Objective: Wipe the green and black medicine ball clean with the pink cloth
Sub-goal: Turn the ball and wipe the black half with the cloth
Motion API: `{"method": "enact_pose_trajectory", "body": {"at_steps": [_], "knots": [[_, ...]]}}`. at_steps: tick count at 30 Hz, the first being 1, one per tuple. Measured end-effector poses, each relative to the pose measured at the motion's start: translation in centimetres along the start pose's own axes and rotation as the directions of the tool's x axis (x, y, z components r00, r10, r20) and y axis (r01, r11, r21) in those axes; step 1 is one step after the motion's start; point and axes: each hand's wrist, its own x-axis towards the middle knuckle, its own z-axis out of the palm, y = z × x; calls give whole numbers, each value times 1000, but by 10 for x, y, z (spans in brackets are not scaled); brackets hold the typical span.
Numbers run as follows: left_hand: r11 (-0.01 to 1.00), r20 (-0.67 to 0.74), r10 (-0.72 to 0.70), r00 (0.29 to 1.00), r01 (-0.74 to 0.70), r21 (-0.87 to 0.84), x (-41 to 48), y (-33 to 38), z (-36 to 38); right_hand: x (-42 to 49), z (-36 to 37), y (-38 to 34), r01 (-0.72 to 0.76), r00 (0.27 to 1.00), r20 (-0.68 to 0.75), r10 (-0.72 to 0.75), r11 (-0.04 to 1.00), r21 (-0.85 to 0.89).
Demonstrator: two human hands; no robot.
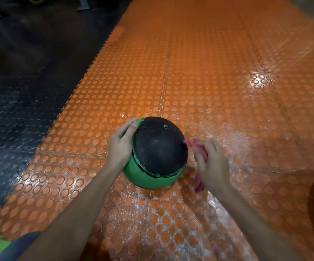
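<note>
surface: orange studded mat (208, 72), wet | on it: medicine ball (158, 147)

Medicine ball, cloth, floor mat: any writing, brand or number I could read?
No readable text anywhere.
The medicine ball shows black textured rubber and green bands, no print.
The orange studded mat has no lettering.
The pink cloth in the right hand is blurred; no label shows.

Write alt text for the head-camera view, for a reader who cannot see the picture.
A person's left hand steadies a green and black medicine ball over a shiny orange studded mat, while the right hand holds a bunched pink cloth at the ball's right side. Left of the mat lies dark flooring.
</note>
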Motion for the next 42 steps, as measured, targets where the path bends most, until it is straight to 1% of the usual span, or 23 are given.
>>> {"method": "enact_pose_trajectory", "body": {"at_steps": [1, 3, 6, 7, 9, 12, 15, 16, 17, 19, 20, 21, 22, 23, 25, 29, 31, 33, 35, 37, 38, 40, 42], "knots": [[1000, 8, 12, 1000, -11, -17, -2, -4, -3, 18, -1, -8, 9, 1000, -9, -9, 1000, 5], [998, 9, 25, 1000, -24, -53, -7, -9, -6, 45, 4, -31, 127, 991, 35, -128, 992, 4], [992, -26, 13, 1000, -16, -124, -15, -9, -11, 41, 20, -54, 373, 923, 147, -357, 922, -107], [989, -25, 14, 1000, -18, -150, -18, -10, -13, 32, 23, -55, 417, 904, 161, -395, 898, -137], [986, -14, 44, 999, -45, -158, -26, -15, -17, 10, 22, -54, 442, 895, 145, -423, 884, -152], [990, 5, 84, 996, -83, -113, -35, -20, -18, -23, 16, -48, 441, 897, 106, -429, 883, -160], [992, -5, 76, 997, -76, -101, -36, -10, -12, -39, 5, -42, 469, 881, 161, -445, 868, -166], [993, -2, 82, 997, -82, -86, -36, -8, -8, -35, -1, -42, 447, 892, 148, -426, 881, -157], [994, 0, 95, 995, -95, -55, -37, -5, -4, -24, -5, -45, 386, 921, 113, -373, 913, -134], [989, 1, 137, 991, -137, 51, -41, -2, 7, 5, -9, -56, 200, 980, 52, -195, 972, -120], [980, 0, 163, 987, -162, 115, -44, 0, 13, 20, -7, -60, 133, 990, 72, -121, 970, -206], [967, -3, 186, 982, -183, 177, -46, 1, 19, 32, -4, -62, 108, 991, 112, -76, 941, -320], [955, -8, 200, 980, -193, 224, -46, 2, 24, 37, -2, -63, 112, 987, 150, -56, 909, -401], [951, -20, 197, 980, -186, 247, -45, 4, 27, 36, -1, -66, 125, 984, 172, -55, 893, -432], [963, -44, 166, 985, -153, 221, -40, 6, 27, 18, -3, -75, 185, 977, 183, -114, 879, -439], [989, -26, 126, 992, -124, 76, -36, 4, 16, -54, 8, -71, 360, 928, 229, -292, 860, -361], [993, 9, 107, 994, -107, 47, -37, 7, 11, -75, 9, -59, 379, 914, 272, -299, 869, -319], [994, 42, 80, 996, -83, 66, -37, 11, 3, -83, 5, -42, 334, 926, 282, -252, 894, -299], [979, 52, 87, 995, -95, 182, -33, 15, -8, -75, -4, -29, 184, 967, 219, -130, 952, -246], [924, 35, 115, 993, -120, 364, -29, 19, -16, -53, -16, -17, 2, 995, 96, 15, 984, -176], [890, 49, 129, 990, -137, 435, -27, 22, -15, -37, -19, -13, -43, 998, 48, 51, 987, -155], [824, 108, 144, 984, -180, 538, -28, 24, -7, 0, -22, -11, -50, 998, 26, 53, 994, -98], [764, 98, 156, 983, -183, 619, -30, 20, 3, 34, -14, -17, -33, 995, 93, 38, 998, -49]]}}
